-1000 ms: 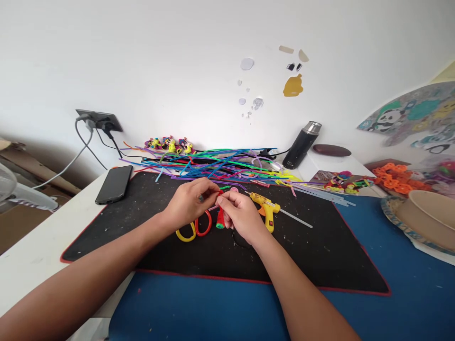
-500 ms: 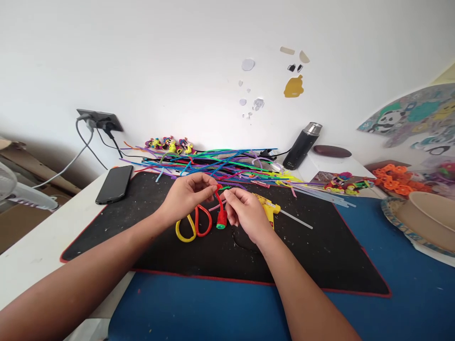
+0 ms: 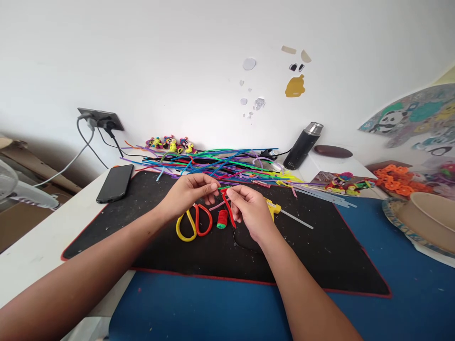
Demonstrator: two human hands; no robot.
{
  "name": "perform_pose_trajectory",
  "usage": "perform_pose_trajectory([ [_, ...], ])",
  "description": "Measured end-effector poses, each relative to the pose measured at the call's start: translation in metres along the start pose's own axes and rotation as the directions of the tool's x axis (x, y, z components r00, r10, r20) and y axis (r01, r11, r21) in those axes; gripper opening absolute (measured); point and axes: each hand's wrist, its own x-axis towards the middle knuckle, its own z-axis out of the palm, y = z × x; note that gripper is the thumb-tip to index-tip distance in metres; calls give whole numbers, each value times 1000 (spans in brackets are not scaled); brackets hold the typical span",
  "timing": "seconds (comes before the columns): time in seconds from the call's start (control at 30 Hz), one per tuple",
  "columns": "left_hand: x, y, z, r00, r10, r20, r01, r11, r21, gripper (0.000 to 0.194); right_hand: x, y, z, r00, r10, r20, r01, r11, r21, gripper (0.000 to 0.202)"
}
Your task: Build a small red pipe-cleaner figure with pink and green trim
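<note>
My left hand [image 3: 199,189] pinches the left end of a short green stem [image 3: 223,188] above the black mat. Close on its right, my right hand [image 3: 247,206] is closed on a red pipe cleaner [image 3: 229,210], which hangs down beside its fingertips. Under the hands a red roll [image 3: 222,219] with a green end stands on the mat. Scissors with one yellow and one red handle [image 3: 204,220] lie left of the roll. Partly behind my right hand is a yellow glue gun [image 3: 272,208] with a clear stick in it.
Many coloured pipe cleaners [image 3: 213,163] lie along the wall. A phone [image 3: 115,183] is at the left, a black flask [image 3: 303,146] at the back right. Orange pieces [image 3: 393,179] and a round tray [image 3: 401,215] are at the right.
The red pipe cleaner, earlier at my left fingertips, now hangs by my right hand. My left fingertips are now at the green stem.
</note>
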Motion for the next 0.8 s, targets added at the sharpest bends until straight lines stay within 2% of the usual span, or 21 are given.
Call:
perform_pose_trajectory([
  [0.17,-2,3,2,998,-30,59,28,999,38,39,0,0,0,1000,10,-25,-9,1000,12,32],
  [0.43,-3,6,8,1000,5,24,-7,995,102,43,-1,0,2,1000,26,5,-26,999,22,32],
  [0.63,-6,10,11,992,106,-64,-92,978,184,41,-2,1,3,995,69,72,-69,998,4,34],
  [0.8,-7,8,10,963,252,-94,-194,892,409,27,-2,4,5,989,71,132,-63,996,-63,34],
])
